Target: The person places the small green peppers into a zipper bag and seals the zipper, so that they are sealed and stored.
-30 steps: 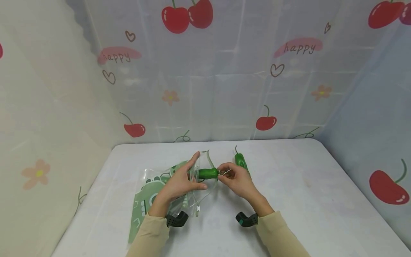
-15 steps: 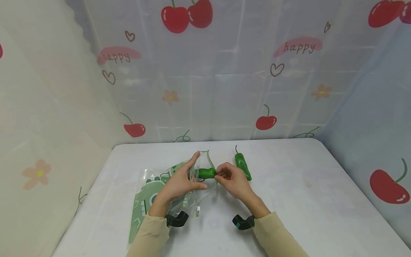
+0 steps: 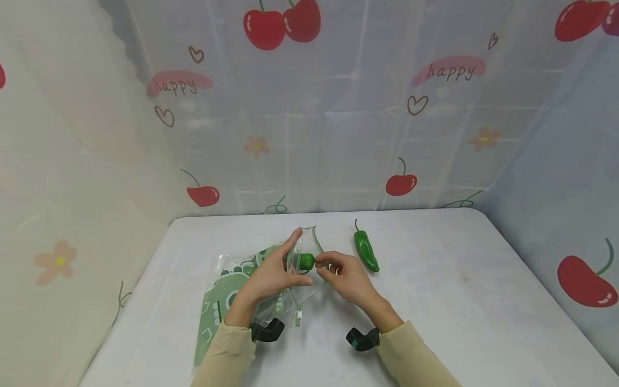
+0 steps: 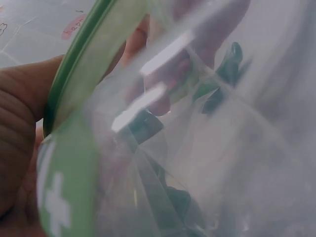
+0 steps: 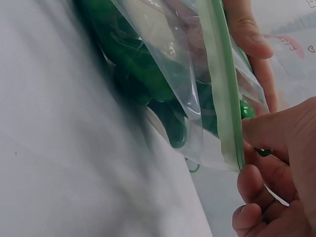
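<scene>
A clear zip bag (image 3: 221, 298) with green cartoon print lies at the left of the table. My left hand (image 3: 271, 275) is at its mouth, thumb and forefinger spread wide apart against the rim. With its fingertips my right hand (image 3: 352, 277) pinches the stem of a green chili pepper (image 3: 307, 262). The pepper points into the bag's mouth, and only its stem end shows past the rim. In the right wrist view, dark green shapes (image 5: 143, 74) show through the plastic, and the bag's green zip edge (image 5: 224, 89) stands beside my right fingertips.
Another green chili pepper (image 3: 366, 250) lies on the white table (image 3: 435, 301), just beyond my right hand. A curtain (image 3: 338, 118) printed with cherries hangs behind the table's back edge. Black bands (image 3: 267, 330) sit on both wrists.
My right hand has moved left, pushing the pepper further into the bag. The pepper on the table now shows fully. My left hand has stayed in place.
</scene>
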{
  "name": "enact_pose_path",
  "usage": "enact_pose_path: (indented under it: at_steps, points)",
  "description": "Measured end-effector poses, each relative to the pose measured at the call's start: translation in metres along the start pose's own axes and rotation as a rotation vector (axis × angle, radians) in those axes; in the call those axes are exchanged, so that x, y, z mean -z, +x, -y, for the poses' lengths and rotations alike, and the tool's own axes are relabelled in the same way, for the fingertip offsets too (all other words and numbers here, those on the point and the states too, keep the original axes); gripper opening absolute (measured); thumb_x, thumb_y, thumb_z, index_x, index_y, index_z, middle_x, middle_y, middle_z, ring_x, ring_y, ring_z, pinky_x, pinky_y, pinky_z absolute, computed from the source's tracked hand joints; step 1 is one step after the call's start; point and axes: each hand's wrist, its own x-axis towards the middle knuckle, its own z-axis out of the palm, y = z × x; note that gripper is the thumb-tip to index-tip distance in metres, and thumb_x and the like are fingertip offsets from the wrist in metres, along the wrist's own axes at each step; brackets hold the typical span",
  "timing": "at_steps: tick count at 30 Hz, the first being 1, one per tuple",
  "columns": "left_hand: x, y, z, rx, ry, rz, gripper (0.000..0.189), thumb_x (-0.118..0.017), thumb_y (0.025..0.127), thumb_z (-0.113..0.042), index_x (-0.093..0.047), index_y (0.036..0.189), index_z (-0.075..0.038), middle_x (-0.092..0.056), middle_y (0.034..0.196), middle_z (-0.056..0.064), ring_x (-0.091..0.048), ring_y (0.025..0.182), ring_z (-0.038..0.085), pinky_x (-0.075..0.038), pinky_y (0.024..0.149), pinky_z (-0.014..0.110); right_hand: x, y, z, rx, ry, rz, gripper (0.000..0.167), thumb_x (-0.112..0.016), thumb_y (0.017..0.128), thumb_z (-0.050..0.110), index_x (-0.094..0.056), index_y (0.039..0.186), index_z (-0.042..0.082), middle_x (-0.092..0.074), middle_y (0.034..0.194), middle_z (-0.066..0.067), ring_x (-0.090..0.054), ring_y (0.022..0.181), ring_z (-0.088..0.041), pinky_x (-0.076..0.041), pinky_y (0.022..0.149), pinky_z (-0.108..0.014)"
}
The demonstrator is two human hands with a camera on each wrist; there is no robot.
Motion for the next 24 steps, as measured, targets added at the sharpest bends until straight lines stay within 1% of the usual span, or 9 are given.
enact_pose_path:
  at_steps: [4, 8, 12, 15, 19, 22, 24]
  points:
    - [-0.0001, 0.0005, 0.0004, -0.001, -0.003, 0.008, 0.113, -0.092, 0.079, -0.031, -0.015, 0.157, -0.058, -0.033, 0.163, -0.005, -0.042, 0.048, 0.014, -0.046, 0.052, 0.030, -0.0016, 0.0008, -0.0018, 0.022, -0.018, 0.014, 0.024, -0.077, 0.093, 0.013, -0.076, 0.117, 0.019, -0.077, 0.103, 0.004, -0.053, 0.073, -0.012, -0.042, 0.059, -0.023]
    - [-0.0001, 0.0005, -0.0004, -0.002, 0.012, -0.001, 0.113, -0.092, 0.079, -0.030, -0.016, 0.157, -0.058, -0.037, 0.161, -0.004, -0.042, 0.048, 0.014, -0.045, 0.052, 0.030, -0.0017, 0.0016, -0.0023, 0.041, -0.051, 0.024, 0.026, -0.074, 0.095, 0.014, -0.076, 0.120, 0.019, -0.077, 0.106, 0.003, -0.053, 0.075, -0.012, -0.043, 0.059, -0.023]
    - [-0.0002, 0.0005, -0.0011, -0.002, 0.022, -0.009, 0.113, -0.092, 0.079, -0.028, -0.016, 0.157, -0.058, -0.039, 0.159, -0.003, -0.042, 0.049, 0.014, -0.045, 0.052, 0.029, -0.0016, 0.0023, -0.0010, 0.048, -0.106, 0.034, 0.027, -0.072, 0.097, 0.014, -0.075, 0.124, 0.021, -0.076, 0.109, 0.005, -0.052, 0.080, -0.012, -0.043, 0.064, -0.025]
    - [-0.0002, 0.0003, -0.0009, 0.000, 0.027, -0.010, 0.113, -0.092, 0.079, -0.029, -0.016, 0.157, -0.058, -0.041, 0.158, -0.002, -0.042, 0.049, 0.013, -0.045, 0.052, 0.028, -0.0017, 0.0024, 0.0001, 0.042, -0.139, 0.057, 0.030, -0.071, 0.098, 0.015, -0.074, 0.127, 0.023, -0.075, 0.110, 0.005, -0.050, 0.084, -0.015, -0.042, 0.068, -0.027]
    - [0.0000, 0.0000, -0.0005, -0.001, 0.025, -0.006, 0.113, -0.092, 0.078, -0.033, -0.017, 0.158, -0.057, -0.041, 0.158, -0.003, -0.042, 0.049, 0.012, -0.045, 0.053, 0.027, -0.0021, 0.0020, 0.0000, 0.044, -0.151, 0.102, 0.035, -0.070, 0.098, 0.013, -0.072, 0.132, 0.024, -0.075, 0.113, 0.000, -0.049, 0.087, -0.020, -0.041, 0.070, -0.029]
    - [-0.0002, 0.0000, -0.0002, -0.011, 0.019, -0.001, 0.113, -0.092, 0.078, -0.034, -0.016, 0.159, -0.055, -0.040, 0.159, -0.002, -0.042, 0.049, 0.012, -0.045, 0.053, 0.027, -0.0025, 0.0014, -0.0006, 0.059, -0.163, 0.134, 0.039, -0.068, 0.099, 0.011, -0.069, 0.136, 0.023, -0.072, 0.108, 0.000, -0.046, 0.086, -0.018, -0.039, 0.071, -0.028]
    - [-0.0007, 0.0004, -0.0001, -0.015, 0.020, 0.001, 0.112, -0.092, 0.079, -0.033, -0.016, 0.159, -0.054, -0.040, 0.159, -0.003, -0.042, 0.049, 0.012, -0.045, 0.053, 0.027, -0.0027, 0.0011, -0.0008, 0.071, -0.173, 0.148, 0.040, -0.067, 0.099, 0.009, -0.068, 0.138, 0.023, -0.067, 0.100, 0.001, -0.043, 0.082, -0.016, -0.039, 0.069, -0.026]
